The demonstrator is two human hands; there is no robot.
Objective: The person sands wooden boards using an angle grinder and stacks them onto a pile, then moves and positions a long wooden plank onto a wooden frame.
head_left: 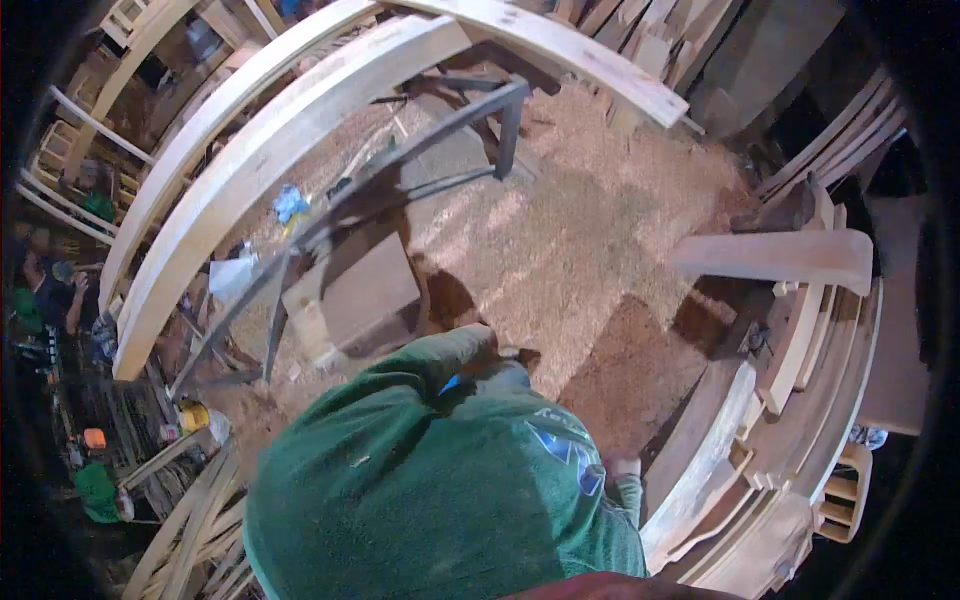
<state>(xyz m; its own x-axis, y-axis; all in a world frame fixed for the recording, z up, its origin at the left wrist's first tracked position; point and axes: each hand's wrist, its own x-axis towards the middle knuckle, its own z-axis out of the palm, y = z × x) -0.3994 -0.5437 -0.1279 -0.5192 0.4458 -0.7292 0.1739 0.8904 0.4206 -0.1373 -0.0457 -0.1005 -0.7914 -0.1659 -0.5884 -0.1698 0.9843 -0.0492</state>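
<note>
My green-sleeved arms and torso fill the lower middle of the head view. My left hand shows only in part, at the end of its sleeve above the sawdust-covered floor; its fingers cannot be made out. On the other side, a small part of my right hand shows past the shirt, close to a stack of long boards. What either hand may hold is hidden. A brown wooden block or box sits on the floor ahead of my left arm.
Long pale timbers, bowed in this wide view, lie across the upper left near a dark metal frame. A broad plank end juts out at right. Sawdust covers the floor. Another person is at far left.
</note>
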